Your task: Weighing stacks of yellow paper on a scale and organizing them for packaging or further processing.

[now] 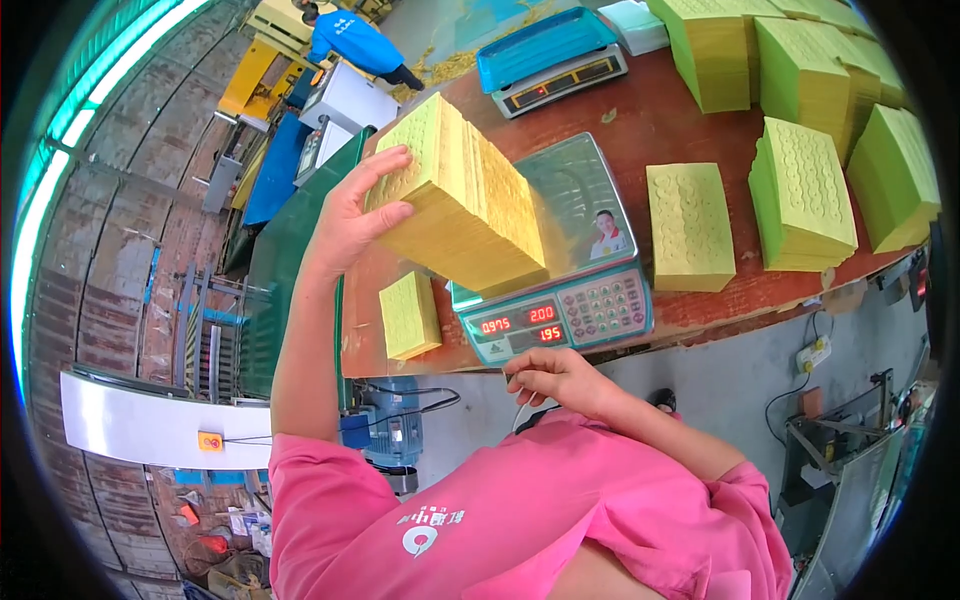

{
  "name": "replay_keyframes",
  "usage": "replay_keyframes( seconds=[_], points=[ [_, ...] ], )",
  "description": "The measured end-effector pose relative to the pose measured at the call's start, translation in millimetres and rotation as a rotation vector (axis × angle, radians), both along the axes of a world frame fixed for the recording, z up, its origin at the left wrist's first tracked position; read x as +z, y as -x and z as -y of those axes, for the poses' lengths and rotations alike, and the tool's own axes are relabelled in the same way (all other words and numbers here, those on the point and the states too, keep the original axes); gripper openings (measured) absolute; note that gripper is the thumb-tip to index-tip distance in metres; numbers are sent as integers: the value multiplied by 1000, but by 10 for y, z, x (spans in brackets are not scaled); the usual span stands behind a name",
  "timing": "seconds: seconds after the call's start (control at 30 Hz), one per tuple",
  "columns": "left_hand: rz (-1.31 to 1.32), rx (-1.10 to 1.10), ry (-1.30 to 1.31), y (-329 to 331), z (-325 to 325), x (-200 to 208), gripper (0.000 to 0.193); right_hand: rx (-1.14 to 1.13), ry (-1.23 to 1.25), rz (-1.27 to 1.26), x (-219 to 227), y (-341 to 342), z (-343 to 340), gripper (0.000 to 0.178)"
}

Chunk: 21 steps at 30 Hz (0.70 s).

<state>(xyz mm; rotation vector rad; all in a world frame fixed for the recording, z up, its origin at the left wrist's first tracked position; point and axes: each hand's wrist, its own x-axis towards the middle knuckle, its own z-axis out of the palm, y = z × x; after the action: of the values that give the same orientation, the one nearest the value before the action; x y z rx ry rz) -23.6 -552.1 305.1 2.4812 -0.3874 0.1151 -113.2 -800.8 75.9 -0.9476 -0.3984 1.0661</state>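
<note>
A tall stack of yellow paper [475, 205] stands on the pan of a digital scale [606, 303] with lit red digits. My left hand [350, 215] grips the upper left end of this stack, fingers over its embossed top and thumb at the near corner. In front of the scale, close to my body, is my right hand [562, 380]. Its fingers are curled together, and what they hold, if anything, is too small to make out. A thin white cord shows just below them. Left of the scale sits a smaller yellow paper block [410, 316].
Right of the scale stand a single embossed stack [691, 226] and several more yellow stacks [803, 195]. A second scale with a blue tray [545, 48] is at the back of the red-brown table [640, 120]. Beyond, a person in blue [352, 42] bends beside machinery.
</note>
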Motion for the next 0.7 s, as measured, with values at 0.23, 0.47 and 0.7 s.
replay_keyframes(
  seconds=[0.23,0.47,0.7],
  points=[
    [4,-12,30,-24,-48,-25,54,-32,-29,7,-29,-13,-41,26],
    [44,-15,56,-13,-53,-47,42,-32,-14,14,-8,-6,-41,27],
    [453,135,-154,90,46,-141,16,-26,13,37,50,34,-22,28]
  ],
)
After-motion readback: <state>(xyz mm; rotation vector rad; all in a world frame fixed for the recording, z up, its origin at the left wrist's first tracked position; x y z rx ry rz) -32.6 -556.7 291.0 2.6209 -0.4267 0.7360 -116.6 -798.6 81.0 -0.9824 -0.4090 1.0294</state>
